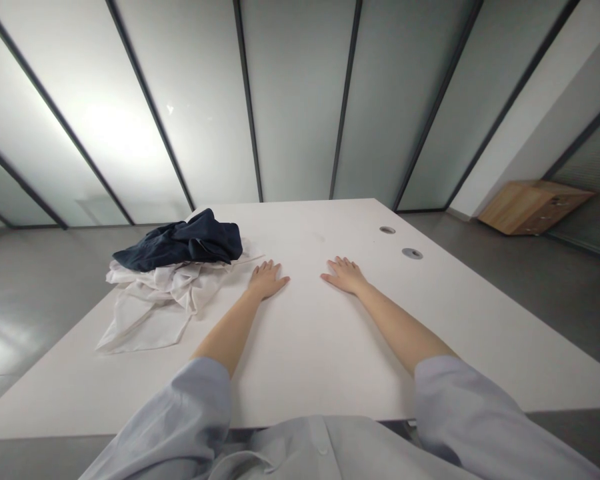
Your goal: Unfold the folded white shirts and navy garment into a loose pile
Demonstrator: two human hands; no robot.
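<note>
Both of my hands lie flat on a white table (310, 347), palms down. My left hand (267, 280) has its fingers spread and holds nothing; it is close to the right side of a heap of cloth. On top of that heap is a crumpled dark navy cloth (185, 243). Beneath it spreads a thin white cloth (153, 317), wrinkled, with one corner reaching toward the front left. My right hand (347, 275) also rests with fingers apart and nothing in it, a short way from the left one. Whether the cloths are garments I cannot tell.
Two round grommets, one dark-centred (387, 230) and one grey (413, 253), are set in the table's right side. Behind the table stands a frosted glass partition (295, 100) with dark frames. A wooden drawer cabinet (530, 207) is on the grey floor at the right.
</note>
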